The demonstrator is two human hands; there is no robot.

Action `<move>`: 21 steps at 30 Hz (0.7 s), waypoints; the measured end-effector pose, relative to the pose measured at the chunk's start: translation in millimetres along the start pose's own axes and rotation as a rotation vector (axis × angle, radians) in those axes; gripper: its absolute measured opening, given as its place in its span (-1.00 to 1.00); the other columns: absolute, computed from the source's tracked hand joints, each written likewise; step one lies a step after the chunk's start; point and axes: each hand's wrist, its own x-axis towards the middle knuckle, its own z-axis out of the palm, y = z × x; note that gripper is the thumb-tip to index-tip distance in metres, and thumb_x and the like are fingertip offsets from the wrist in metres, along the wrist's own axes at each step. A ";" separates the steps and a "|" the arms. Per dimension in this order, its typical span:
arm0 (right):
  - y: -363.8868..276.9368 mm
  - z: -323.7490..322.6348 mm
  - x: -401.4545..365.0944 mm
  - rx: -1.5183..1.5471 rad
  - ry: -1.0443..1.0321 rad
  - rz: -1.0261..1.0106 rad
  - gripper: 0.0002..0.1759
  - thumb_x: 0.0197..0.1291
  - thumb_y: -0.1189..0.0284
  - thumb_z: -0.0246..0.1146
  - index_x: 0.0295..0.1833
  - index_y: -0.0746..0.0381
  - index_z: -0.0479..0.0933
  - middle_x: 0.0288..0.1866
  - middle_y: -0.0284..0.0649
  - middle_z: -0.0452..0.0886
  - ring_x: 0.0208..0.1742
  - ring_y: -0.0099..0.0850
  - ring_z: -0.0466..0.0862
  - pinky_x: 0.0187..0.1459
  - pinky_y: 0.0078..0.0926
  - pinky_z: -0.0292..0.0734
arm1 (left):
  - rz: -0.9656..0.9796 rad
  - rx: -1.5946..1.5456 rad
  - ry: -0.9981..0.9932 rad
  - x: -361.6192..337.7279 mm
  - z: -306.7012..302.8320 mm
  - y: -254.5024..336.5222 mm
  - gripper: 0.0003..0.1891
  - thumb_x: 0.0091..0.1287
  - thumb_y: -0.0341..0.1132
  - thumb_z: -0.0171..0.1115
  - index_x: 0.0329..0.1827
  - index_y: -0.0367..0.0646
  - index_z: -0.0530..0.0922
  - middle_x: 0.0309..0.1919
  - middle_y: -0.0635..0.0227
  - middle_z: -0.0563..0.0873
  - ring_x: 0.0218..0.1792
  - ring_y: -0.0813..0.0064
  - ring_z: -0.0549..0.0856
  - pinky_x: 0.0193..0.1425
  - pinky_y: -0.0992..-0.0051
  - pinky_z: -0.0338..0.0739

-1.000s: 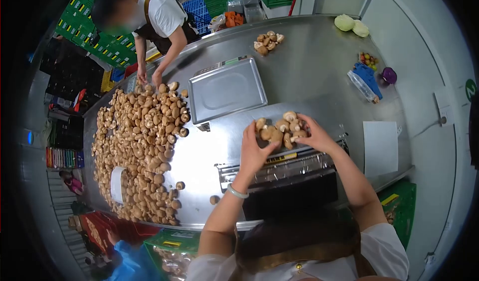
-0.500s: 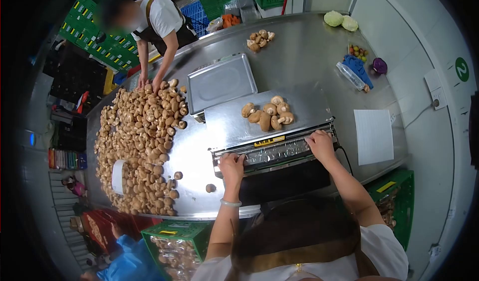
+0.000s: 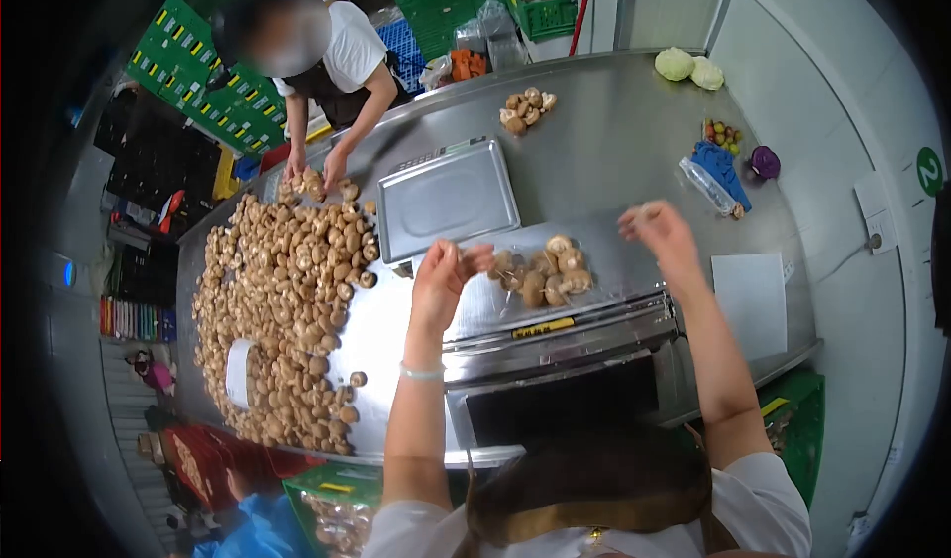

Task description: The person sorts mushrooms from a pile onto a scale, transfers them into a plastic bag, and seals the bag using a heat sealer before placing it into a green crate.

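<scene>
A small group of shiitake mushrooms (image 3: 547, 273) lies on the metal top of a wrapping machine (image 3: 555, 328). Clear plastic film (image 3: 510, 279) shows as a faint sheen over the mushrooms; most of its outline is hard to see. My left hand (image 3: 443, 279) is raised left of the group, fingers pinched on the film's edge. On the other side, my right hand (image 3: 662, 236) is up too, thumb and fingers closed on the film. Between my hands and the machine's front, the yellow label (image 3: 543, 328) is visible.
A large mushroom pile (image 3: 282, 310) covers the table's left, with a co-worker's hands (image 3: 315, 174) at its far end. A weighing scale (image 3: 446, 200) stands behind the machine. Farther off are more mushrooms (image 3: 527, 110), cabbages (image 3: 690, 68) and a white sheet (image 3: 749, 305).
Both my hands have moved up and forward from the machine's front edge to either side of the mushrooms, drawing film over them. The co-worker's hands have lifted some mushrooms.
</scene>
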 end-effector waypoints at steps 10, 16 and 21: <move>63.0 44.4 -59.9 -1.367 -0.308 -0.188 -0.60 0.12 0.19 0.43 -0.14 0.27 0.52 0.00 -0.15 0.57 0.18 -0.12 0.49 0.11 -0.16 0.46 | 0.058 0.015 0.130 -28.6 -7.9 1.6 -0.86 0.59 -0.25 0.01 -0.15 -0.09 0.41 -0.01 -0.03 0.72 -0.01 0.21 0.72 0.20 0.26 0.56; 13.2 1.1 -82.5 -0.955 -0.202 -0.124 -0.71 0.44 0.28 0.15 -0.34 0.21 0.44 -0.64 -0.21 0.51 -0.60 -0.22 0.56 -0.42 -0.23 0.50 | 0.100 0.008 0.105 -54.5 -5.9 8.0 -0.85 0.61 -0.23 -0.02 -0.13 -0.09 0.39 -0.09 0.00 0.74 -0.08 0.20 0.74 0.18 0.20 0.58; -35.1 -8.3 -79.1 0.451 -0.142 0.189 -0.74 0.52 0.34 0.05 -0.27 0.24 0.38 -0.56 -0.18 0.58 -0.44 -0.29 0.69 -0.40 -0.37 0.56 | 0.280 -0.001 -0.011 -51.7 26.7 33.9 -0.82 0.64 -0.22 -0.12 -0.10 -0.09 0.37 0.00 -0.04 0.73 0.04 0.01 0.73 0.30 0.00 0.55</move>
